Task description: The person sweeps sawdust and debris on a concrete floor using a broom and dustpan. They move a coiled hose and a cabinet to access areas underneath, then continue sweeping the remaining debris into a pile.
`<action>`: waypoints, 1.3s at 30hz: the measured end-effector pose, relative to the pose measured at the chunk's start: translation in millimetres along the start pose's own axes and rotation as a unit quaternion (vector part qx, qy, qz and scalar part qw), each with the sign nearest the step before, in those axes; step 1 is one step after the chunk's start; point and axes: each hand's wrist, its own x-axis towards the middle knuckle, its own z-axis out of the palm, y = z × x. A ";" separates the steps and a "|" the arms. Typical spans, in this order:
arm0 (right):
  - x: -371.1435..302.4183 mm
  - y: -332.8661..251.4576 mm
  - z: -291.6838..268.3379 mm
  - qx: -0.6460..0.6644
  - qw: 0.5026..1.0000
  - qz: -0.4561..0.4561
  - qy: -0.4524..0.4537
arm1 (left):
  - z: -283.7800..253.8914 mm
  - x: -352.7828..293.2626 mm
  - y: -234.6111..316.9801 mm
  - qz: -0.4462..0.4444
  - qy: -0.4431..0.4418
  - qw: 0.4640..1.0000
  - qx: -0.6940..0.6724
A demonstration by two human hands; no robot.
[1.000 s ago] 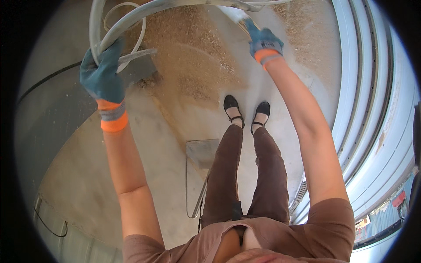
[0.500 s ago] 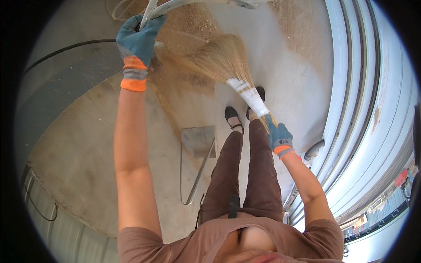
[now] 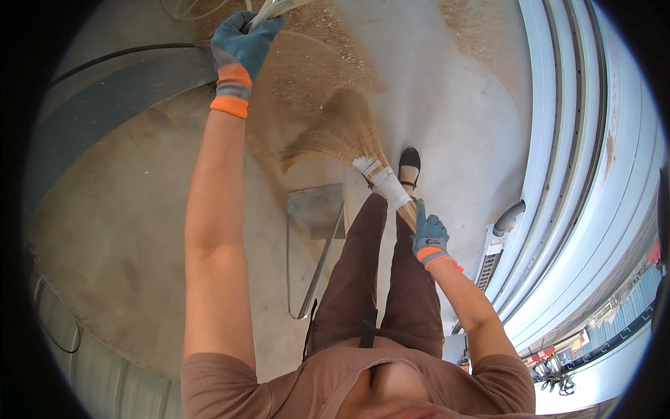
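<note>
Straw broom [image 3: 373, 170] drawn closer to me, bristles [image 3: 338, 129] ahead-left of right hand [image 3: 430, 236], fingers curled round handle [image 3: 410, 211]; left hand [image 3: 246, 43] clenched on translucent hose [image 3: 268, 11]. Sweeping, I judge; next stroke wants hose lifted.

Your straw broom [image 3: 342, 129] is looking rough and matt, while smooth metal panels [image 3: 628, 188] are gleaming at three o'clock.

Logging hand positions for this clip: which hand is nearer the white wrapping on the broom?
Right. The right hand grips the broom just below the white wrapping; the left hand is farther off, ahead and left, holding a pale hose.
</note>
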 end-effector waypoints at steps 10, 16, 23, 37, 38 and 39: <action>37.7 9.4 54.0 0.253 0.934 0.051 -0.247 | 11.7 -29.8 -30.5 -0.009 -0.005 1.000 0.025; -13.4 32.3 49.6 0.249 0.943 0.049 -0.214 | 9.5 -31.7 -39.3 -0.020 0.004 0.999 0.029; -15.3 22.0 75.2 0.349 0.923 0.074 -0.143 | 5.5 -21.7 -26.6 -0.036 -0.012 0.999 0.036; 26.6 33.9 75.7 0.527 0.846 0.025 -0.079 | 0.9 -8.7 -42.5 -0.021 0.007 1.000 0.003; 29.9 33.1 72.9 0.546 0.833 0.032 -0.084 | 1.3 -6.4 -44.2 -0.016 0.016 1.000 0.004; 34.2 33.0 69.6 0.565 0.819 0.040 -0.089 | 1.4 -3.9 -45.6 -0.011 0.024 1.000 0.005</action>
